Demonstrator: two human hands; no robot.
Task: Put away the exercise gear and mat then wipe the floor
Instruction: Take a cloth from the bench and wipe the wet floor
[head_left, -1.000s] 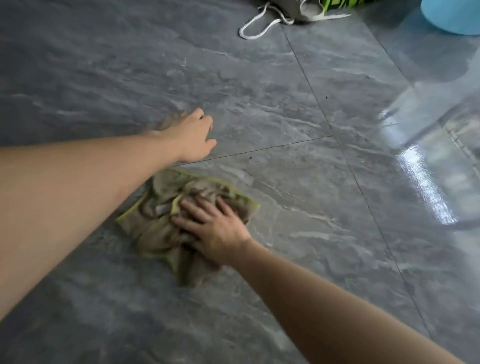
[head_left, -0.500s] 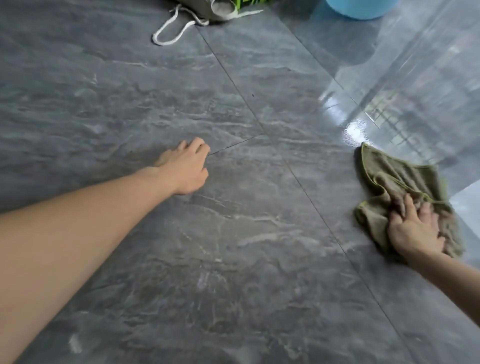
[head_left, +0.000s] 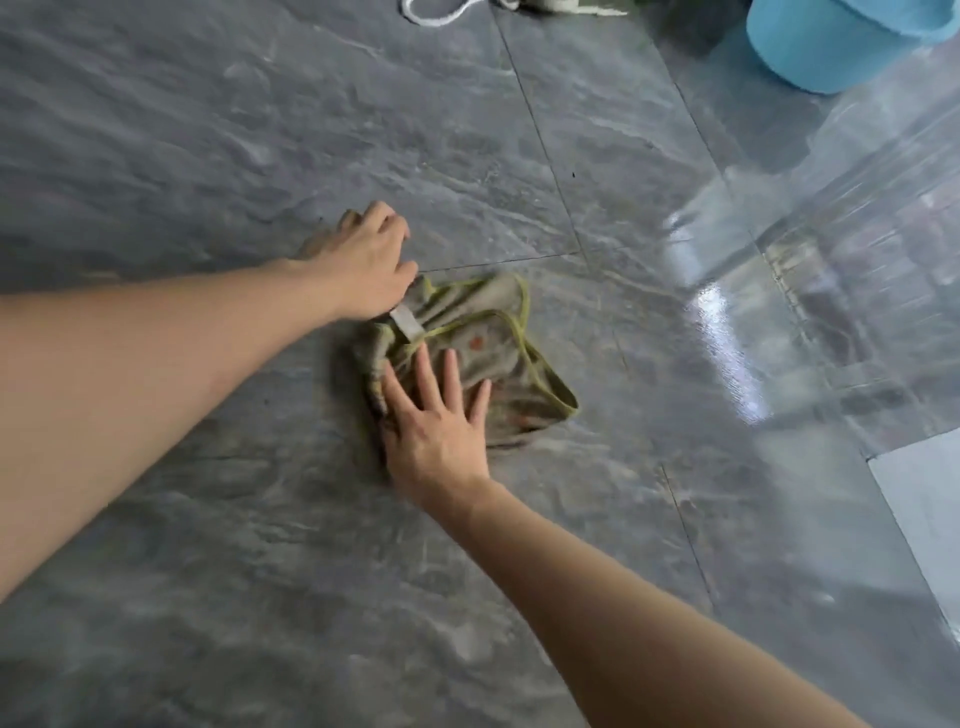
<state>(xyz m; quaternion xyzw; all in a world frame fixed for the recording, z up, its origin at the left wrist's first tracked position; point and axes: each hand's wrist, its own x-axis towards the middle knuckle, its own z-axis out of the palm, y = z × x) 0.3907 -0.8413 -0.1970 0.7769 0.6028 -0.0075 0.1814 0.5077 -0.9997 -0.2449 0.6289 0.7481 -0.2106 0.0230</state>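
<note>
A crumpled grey-brown cloth (head_left: 498, 358) with a yellow-green hem and a white tag lies on the grey marbled tile floor (head_left: 208, 145). My right hand (head_left: 436, 421) presses down flat on the cloth's near left part, fingers spread over it. My left hand (head_left: 363, 265) rests on the floor just behind and to the left of the cloth, its thumb side touching the cloth's edge, and it holds nothing. No exercise gear or mat is clearly in view.
A light blue bucket (head_left: 831, 47) stands at the top right. A white cord (head_left: 431, 13) and part of a bag lie at the top edge. The floor on the right is glossy with bright reflections (head_left: 727, 353). A pale surface (head_left: 924, 509) shows at the right edge.
My right hand has swept the cloth from the far right back to the left, up against my left hand. My left hand has stayed planted on the floor.
</note>
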